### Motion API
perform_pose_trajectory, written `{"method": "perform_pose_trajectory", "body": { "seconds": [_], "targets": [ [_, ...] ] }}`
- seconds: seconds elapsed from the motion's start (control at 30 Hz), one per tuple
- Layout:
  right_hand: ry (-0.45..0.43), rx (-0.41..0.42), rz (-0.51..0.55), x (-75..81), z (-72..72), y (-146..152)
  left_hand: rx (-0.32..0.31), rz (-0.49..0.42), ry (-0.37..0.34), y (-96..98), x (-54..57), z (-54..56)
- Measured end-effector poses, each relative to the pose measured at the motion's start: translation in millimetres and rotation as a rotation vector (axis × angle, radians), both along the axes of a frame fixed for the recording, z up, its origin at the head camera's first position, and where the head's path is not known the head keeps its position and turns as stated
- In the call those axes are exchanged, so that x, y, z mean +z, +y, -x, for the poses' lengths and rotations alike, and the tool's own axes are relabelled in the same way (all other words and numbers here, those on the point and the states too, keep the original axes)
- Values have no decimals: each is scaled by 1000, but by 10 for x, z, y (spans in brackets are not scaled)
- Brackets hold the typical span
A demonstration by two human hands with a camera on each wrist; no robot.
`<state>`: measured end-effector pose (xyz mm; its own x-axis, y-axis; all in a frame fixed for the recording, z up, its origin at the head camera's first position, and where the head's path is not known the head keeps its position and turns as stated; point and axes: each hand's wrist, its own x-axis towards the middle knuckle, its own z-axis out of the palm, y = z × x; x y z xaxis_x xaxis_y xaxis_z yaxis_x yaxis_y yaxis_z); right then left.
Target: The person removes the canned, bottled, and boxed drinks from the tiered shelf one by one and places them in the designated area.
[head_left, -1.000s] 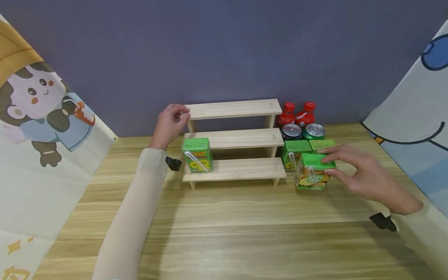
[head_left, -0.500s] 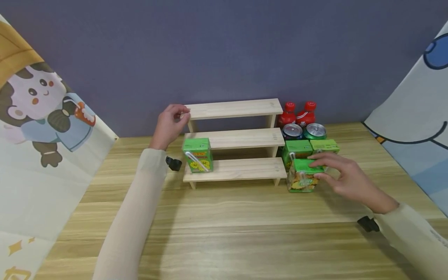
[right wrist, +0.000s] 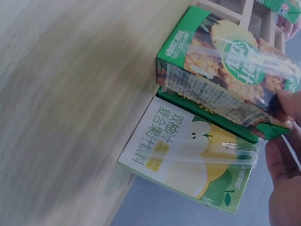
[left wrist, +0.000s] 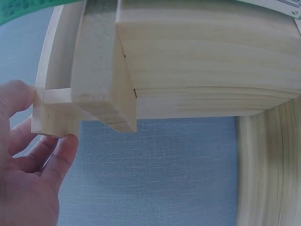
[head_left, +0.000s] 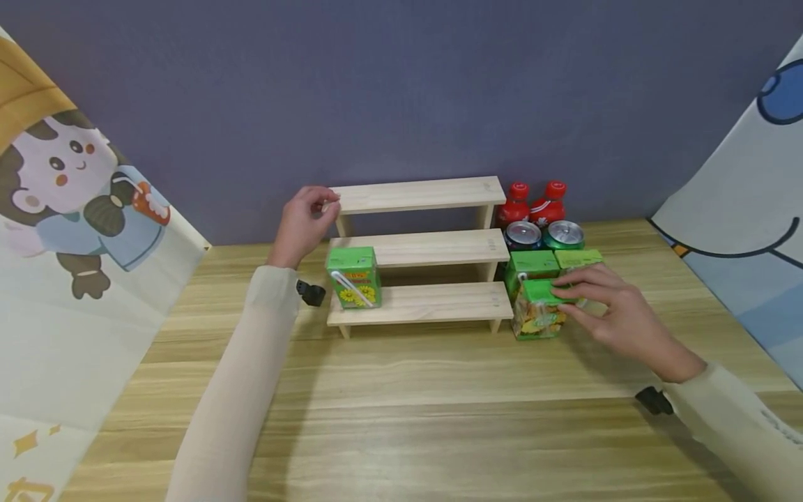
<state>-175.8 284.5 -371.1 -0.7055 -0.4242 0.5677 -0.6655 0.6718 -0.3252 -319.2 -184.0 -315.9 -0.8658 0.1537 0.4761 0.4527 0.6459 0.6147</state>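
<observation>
At the left end of the three-step wooden rack [head_left: 420,195], my left hand [head_left: 304,224] holds the top step's corner. In the left wrist view, thumb and fingers lie on either side of that wooden end [left wrist: 56,113]. My right hand [head_left: 627,321] pinches the top of a green juice carton [head_left: 537,317] with fruit pictures and a wrapped straw. This carton stands upright, just right of the bottom step; whether its base touches the table cannot be told. Right behind it are a dark green carton [head_left: 532,262] and a pale green carton [right wrist: 188,155].
A green carton with yellow flowers [head_left: 354,279] stands on the bottom step's left end. Behind the right-hand cartons are two cans [head_left: 564,233] and two red-capped bottles [head_left: 548,206]. A dark wall [head_left: 401,90] backs the wooden table [head_left: 401,432].
My right hand has moved left with the juice carton, to a spot beside the bottom step and in front of the dark green carton. The left hand has stayed on the rack.
</observation>
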Motion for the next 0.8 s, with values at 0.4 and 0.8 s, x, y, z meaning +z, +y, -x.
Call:
{"method": "perform_pose_trajectory", "body": {
  "seconds": [0.4, 0.8],
  "targets": [
    [9, -27, -13, -13, 81, -13, 1, 0, -7, 10, 14, 0],
    [24, -27, -51, 5, 112, -11, 1, 7, -10, 20, 18, 8]
  ]
}}
